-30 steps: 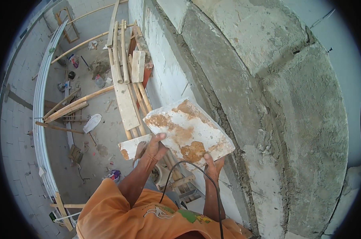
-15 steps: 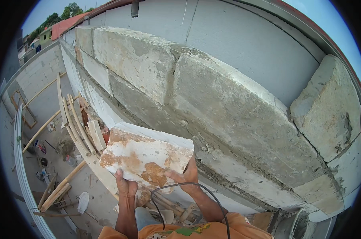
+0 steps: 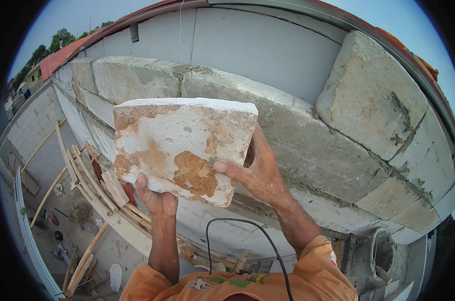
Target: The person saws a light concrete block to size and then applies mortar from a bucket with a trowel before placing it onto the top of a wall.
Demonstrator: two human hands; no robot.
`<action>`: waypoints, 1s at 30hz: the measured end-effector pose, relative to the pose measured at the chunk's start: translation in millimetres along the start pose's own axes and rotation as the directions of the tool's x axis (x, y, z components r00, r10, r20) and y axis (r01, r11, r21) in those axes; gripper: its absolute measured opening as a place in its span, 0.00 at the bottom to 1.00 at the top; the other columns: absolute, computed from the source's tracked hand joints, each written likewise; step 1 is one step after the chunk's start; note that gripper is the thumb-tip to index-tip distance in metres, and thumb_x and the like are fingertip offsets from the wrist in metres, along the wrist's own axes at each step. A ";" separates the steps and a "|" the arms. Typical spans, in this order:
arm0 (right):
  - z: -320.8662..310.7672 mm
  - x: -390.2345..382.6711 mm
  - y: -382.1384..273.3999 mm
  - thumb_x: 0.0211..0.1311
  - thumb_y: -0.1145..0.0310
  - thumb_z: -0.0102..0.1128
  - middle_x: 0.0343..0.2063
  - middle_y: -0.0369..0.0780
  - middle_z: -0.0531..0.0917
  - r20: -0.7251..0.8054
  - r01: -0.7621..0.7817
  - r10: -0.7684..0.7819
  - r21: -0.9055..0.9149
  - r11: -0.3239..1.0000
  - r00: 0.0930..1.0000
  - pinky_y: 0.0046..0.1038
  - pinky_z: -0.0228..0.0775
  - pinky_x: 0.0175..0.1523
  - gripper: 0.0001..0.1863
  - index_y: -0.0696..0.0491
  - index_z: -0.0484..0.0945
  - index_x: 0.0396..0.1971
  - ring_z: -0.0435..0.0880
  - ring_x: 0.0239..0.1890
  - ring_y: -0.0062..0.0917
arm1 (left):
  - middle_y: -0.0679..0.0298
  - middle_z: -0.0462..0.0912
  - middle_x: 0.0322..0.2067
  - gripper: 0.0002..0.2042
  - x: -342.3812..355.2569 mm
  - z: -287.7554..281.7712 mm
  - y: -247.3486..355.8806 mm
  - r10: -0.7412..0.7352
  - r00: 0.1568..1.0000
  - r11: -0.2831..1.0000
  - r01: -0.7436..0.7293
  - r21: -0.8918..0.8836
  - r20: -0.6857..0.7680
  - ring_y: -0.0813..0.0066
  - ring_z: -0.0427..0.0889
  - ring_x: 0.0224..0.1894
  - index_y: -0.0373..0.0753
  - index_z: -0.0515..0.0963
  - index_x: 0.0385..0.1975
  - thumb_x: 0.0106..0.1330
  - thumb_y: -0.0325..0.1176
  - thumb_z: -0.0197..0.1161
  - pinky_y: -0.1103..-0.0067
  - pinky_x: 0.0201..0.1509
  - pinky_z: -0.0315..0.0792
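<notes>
Block: a person is holding up a whitish masonry block (image 3: 182,148) with rust-orange stains in front of the wall, at about the height of its upper course
Left hand: the left hand (image 3: 157,199) is gripping the block's lower left corner from beneath, fingers curling up onto its face
Right hand: the right hand (image 3: 255,173) is clamping the block's right end, thumb lying across the stained front, the other fingers going behind it
Hands together: the two hands are staying apart, one at each end, both closed on the block
Wall: a rough block wall (image 3: 308,150) with grey mortar joints is running behind the block; whether the block is touching it cannot be told
Top block: a single large block (image 3: 370,95) is sitting on the wall's top course, well to the right of the held one
Cable: a black cable (image 3: 237,223) is looping up from the person's orange shirt (image 3: 247,286) between the forearms
Below: wooden planks (image 3: 94,185) are lying on the ground far below, left of the wall
</notes>
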State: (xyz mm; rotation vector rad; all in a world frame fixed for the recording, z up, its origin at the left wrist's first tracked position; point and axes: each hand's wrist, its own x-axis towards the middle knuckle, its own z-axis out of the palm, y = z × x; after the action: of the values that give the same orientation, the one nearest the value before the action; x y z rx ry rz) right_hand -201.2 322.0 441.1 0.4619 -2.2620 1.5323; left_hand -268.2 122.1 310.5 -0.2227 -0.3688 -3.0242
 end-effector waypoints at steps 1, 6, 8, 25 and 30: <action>-6.9 -0.8 -9.8 0.52 0.47 0.76 0.60 0.61 0.67 -0.030 0.012 -0.012 0.010 1.000 0.999 0.47 0.60 0.71 0.62 0.65 0.43 0.71 0.68 0.66 0.48 | 0.62 0.72 0.62 0.41 1.6 12.9 -5.0 0.005 1.000 1.000 -0.005 -0.019 0.021 0.60 0.70 0.64 0.42 0.65 0.67 0.52 0.46 0.73 0.62 0.71 0.65; -16.6 -9.1 -30.3 0.50 0.46 0.77 0.59 0.60 0.68 -0.071 -0.002 0.001 -0.010 1.000 0.997 0.43 0.66 0.69 0.62 0.64 0.45 0.71 0.71 0.65 0.45 | 0.60 0.72 0.62 0.40 0.8 45.8 -7.5 -0.010 0.997 1.000 0.012 -0.018 0.072 0.58 0.70 0.64 0.41 0.65 0.67 0.54 0.49 0.70 0.61 0.70 0.65; -13.1 -23.3 -35.8 0.46 0.45 0.80 0.58 0.59 0.68 -0.134 -0.018 0.022 0.030 0.999 0.991 0.43 0.68 0.68 0.65 0.65 0.45 0.71 0.71 0.65 0.44 | 0.59 0.73 0.61 0.39 4.9 48.5 -8.3 -0.012 0.996 0.999 0.015 -0.038 0.085 0.57 0.71 0.63 0.40 0.65 0.66 0.53 0.48 0.69 0.61 0.69 0.65; 45.0 -79.9 106.7 0.36 0.50 0.86 0.67 0.58 0.61 0.055 -0.143 0.135 0.190 0.971 0.989 0.43 0.53 0.73 0.75 0.64 0.38 0.73 0.63 0.71 0.45 | 0.56 0.78 0.52 0.42 16.0 -51.0 52.6 -0.268 0.944 0.771 0.091 0.630 0.192 0.60 0.79 0.55 0.30 0.64 0.63 0.40 0.28 0.70 0.70 0.61 0.74; 88.8 -87.1 160.8 0.44 0.61 0.83 0.59 0.50 0.73 0.038 -0.284 0.285 0.281 0.917 0.958 0.36 0.69 0.64 0.58 0.63 0.53 0.69 0.75 0.61 0.34 | 0.54 0.77 0.54 0.43 18.1 -73.3 42.7 -0.432 0.900 0.632 0.258 0.731 0.056 0.62 0.78 0.56 0.29 0.62 0.65 0.42 0.27 0.72 0.71 0.62 0.73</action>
State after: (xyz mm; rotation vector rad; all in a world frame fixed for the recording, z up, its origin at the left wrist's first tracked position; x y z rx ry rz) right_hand -209.7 301.8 239.0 0.2072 -2.1879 2.0163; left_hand -291.5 61.6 252.8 -0.4746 -1.7463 -2.8984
